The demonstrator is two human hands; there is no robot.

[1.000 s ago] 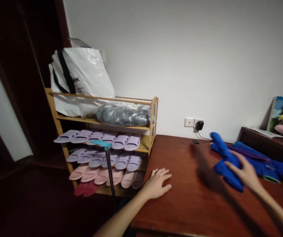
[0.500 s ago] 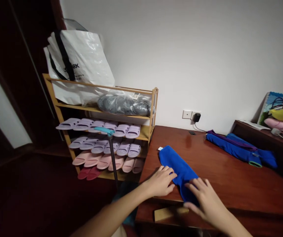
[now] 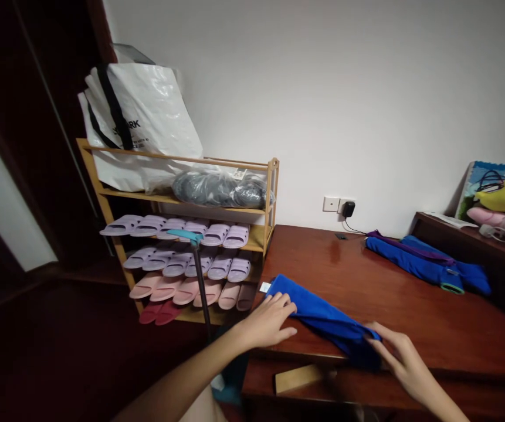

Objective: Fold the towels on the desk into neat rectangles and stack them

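Observation:
A folded blue cloth (image 3: 322, 310) with a small white tag at its left end lies slantwise near the front edge of the desk (image 3: 410, 328). On its left part rests my left hand (image 3: 272, 319), fingertips on the fabric and thumb held apart. At the opposite end, my right hand (image 3: 399, 349) pinches the cloth's edge between thumb and fingers. The part of the cloth near the right hand is bunched and darker, and its underside is hidden.
More folded blue and purple cloths (image 3: 428, 264) lie at the desk's back right. A shoe rack (image 3: 272, 193) with several slippers stands on the left, a white bag (image 3: 155, 111) on top. A pole (image 3: 202, 281) with a teal top stands before it. A black plug (image 3: 348, 208) is on the wall.
The cloth has turned to lie flatter across the desk, its tagged end moving left and down. My right hand has moved right and closed on the cloth's end. My left hand shifted slightly left.

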